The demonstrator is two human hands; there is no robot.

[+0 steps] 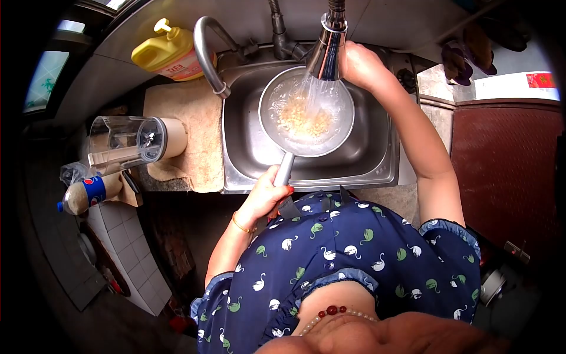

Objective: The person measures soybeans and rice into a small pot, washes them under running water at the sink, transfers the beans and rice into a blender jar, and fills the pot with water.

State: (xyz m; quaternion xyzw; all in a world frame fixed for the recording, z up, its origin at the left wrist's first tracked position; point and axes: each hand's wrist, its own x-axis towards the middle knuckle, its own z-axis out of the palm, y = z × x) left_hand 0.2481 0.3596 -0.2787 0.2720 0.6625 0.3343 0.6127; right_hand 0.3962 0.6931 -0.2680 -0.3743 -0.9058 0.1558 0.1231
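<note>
My left hand [266, 196] is wrapped around the grey handle of a round saucepan [265, 121], held over the steel sink [236, 159]. Pale yellowish grains or beans [303, 121], too small to name exactly, lie in bubbly water inside the pan. A stream runs down onto them from the chrome spray faucet [326, 56]. My right hand [364, 66] is up beside the faucet head, its fingers mostly hidden behind it, so their grip does not show.
A second curved tap [203, 50] arches over the sink's left edge. Left of it are a yellow pump bottle [171, 56], a beige towel [200, 135], a clear blender jar [121, 138] lying sideways and a blue-labelled bottle [94, 190]. A dark red panel [507, 159] stands at the right.
</note>
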